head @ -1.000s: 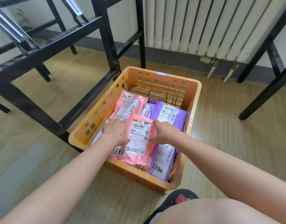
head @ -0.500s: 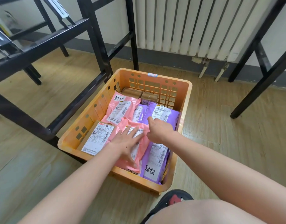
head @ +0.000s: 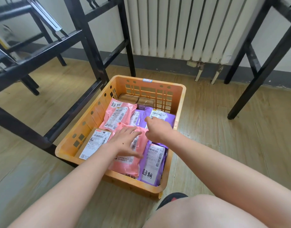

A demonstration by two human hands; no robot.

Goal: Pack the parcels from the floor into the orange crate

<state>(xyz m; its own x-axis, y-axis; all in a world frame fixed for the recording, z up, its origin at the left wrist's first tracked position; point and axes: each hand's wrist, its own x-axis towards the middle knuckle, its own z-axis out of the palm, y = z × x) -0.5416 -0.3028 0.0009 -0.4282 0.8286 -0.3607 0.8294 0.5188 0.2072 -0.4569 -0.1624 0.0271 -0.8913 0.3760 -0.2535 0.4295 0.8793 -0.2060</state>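
Observation:
The orange crate (head: 85, 127) stands on the wooden floor, filled with parcels. My left hand (head: 125, 140) lies flat with fingers spread on a pink parcel (head: 125, 165) near the crate's front. Beside it, my right hand (head: 156, 129) hovers over the purple parcels, fingers loosely curled and forefinger out, holding nothing. A purple parcel (head: 154, 163) with handwriting lies at the front right, another purple parcel (head: 164, 116) behind it. A second pink parcel (head: 118, 112) lies further back, a brown box with a white label (head: 95, 142) at the front left, and two brown boxes (head: 136, 100) at the back.
Black metal frame legs (head: 90, 51) stand close to the crate's left side, and another black frame (head: 256, 74) is at the right. A white radiator (head: 182, 27) hangs on the wall behind. My knee (head: 207, 213) and a dark shoe (head: 172, 198) are at the bottom.
My left hand let go of the pink parcel's left edge and now rests flat on top of it. My right hand lifted off it toward the purple parcels. The labelled brown box became visible.

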